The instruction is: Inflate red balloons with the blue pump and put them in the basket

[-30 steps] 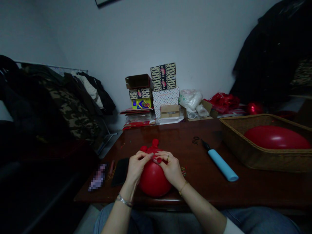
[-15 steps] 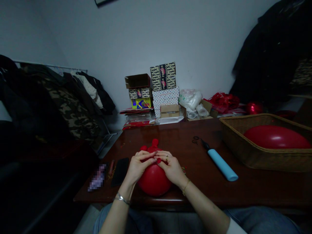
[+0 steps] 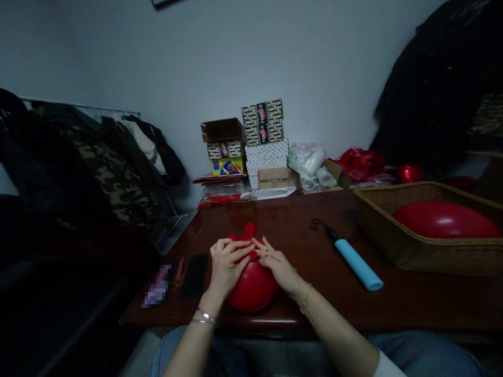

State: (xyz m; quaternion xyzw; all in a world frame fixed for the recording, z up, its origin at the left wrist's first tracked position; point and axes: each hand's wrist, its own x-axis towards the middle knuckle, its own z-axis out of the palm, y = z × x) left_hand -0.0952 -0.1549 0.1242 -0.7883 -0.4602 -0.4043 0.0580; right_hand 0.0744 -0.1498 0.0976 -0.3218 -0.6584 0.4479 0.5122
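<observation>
An inflated red balloon (image 3: 254, 288) rests at the table's near edge, below my two hands. My left hand (image 3: 230, 262) has its fingers bent and pinched at the top of the balloon, around its neck. From the other side my right hand (image 3: 277, 264), with a ring on one finger, pinches at the same spot. A small red end of the balloon shows between the fingertips. Behind the hands lie uninflated red balloons (image 3: 250, 229), partly hidden.
A blue hand pump (image 3: 358, 264) with a black nozzle lies to the right. Beyond it stands a wicker basket (image 3: 412, 256) holding another red balloon (image 3: 446, 219). On the left lies a black phone (image 3: 194, 276). Stacked boxes (image 3: 267, 157) stand at the back.
Both hands have shifted slightly at the balloon's neck, and the right fingers have spread a little. The balloon has moved slightly right and up.
</observation>
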